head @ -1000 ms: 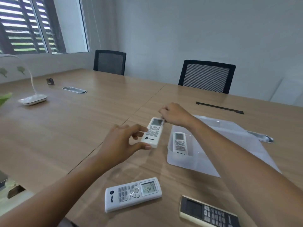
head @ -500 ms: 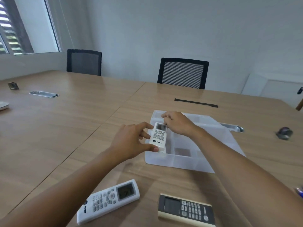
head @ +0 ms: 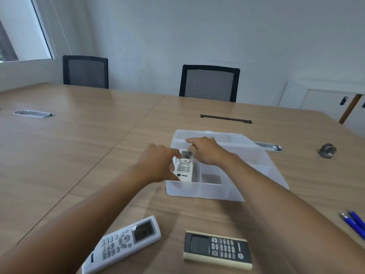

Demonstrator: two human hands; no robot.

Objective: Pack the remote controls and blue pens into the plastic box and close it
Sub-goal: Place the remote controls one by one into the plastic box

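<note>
White remote (head: 184,167) betw. left hand (head: 158,165) & right hand (head: 205,151), in box (head: 203,191).

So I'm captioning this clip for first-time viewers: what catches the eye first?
Both hands, left hand and right hand, hold a small white remote control over the translucent plastic box at table centre. Nearer lie a larger white remote and a dark cream-edged remote; blue pens at right.

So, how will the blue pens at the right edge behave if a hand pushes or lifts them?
The blue pens look slim and round, so a sideways push would probably roll them on the smooth table. They seem stiff and light, likely easy to pinch. Two lie close together, so lifting one may nudge the other.
</note>
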